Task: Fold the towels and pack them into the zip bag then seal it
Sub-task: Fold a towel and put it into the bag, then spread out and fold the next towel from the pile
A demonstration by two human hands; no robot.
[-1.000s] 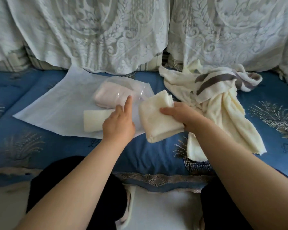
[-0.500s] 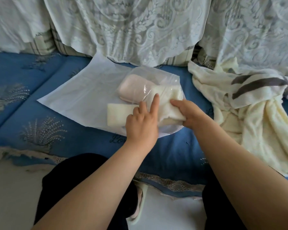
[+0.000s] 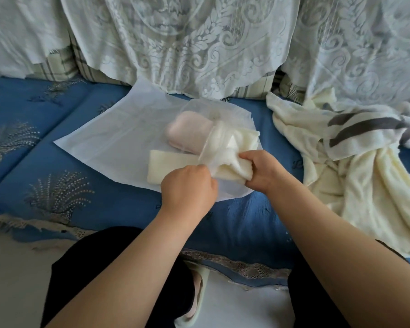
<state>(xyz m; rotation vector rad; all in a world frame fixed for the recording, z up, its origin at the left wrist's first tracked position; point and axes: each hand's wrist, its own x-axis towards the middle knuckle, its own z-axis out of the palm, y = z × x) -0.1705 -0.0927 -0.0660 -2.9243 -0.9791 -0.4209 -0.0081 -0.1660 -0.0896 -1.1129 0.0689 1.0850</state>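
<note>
Left hand: I see my fingers curled, pinching the near edge of the bag's mouth film; the fingertips themselves are hidden behind the knuckles.
Right hand: my fingers and thumb are wrapped round the near end of the cream towel, gripping it at the bag mouth.
Bag: a large frosted zip bag lying flat on the blue sofa, mouth toward the right, its closed end reaching left and back toward the lace. The mouth film is lifted and bunched over the towel I hold.
Cream towel: folded, partly under the raised film, far end inside the mouth, near end in my right hand.
Pink towel: folded, inside the bag, just behind the cream one.
Flat towel: a second folded cream piece in the bag, left of my hands, its right end hidden by my left hand.
Loose towels: an unfolded cream heap on the sofa to the right, well apart from the bag, with a grey-striped one lying across its top.
Sofa: blue cover with pale embroidered sprays.
Lace: white lace draped over the backrest behind everything.
Slipper: pale, on the floor between my dark-clad knees.
</note>
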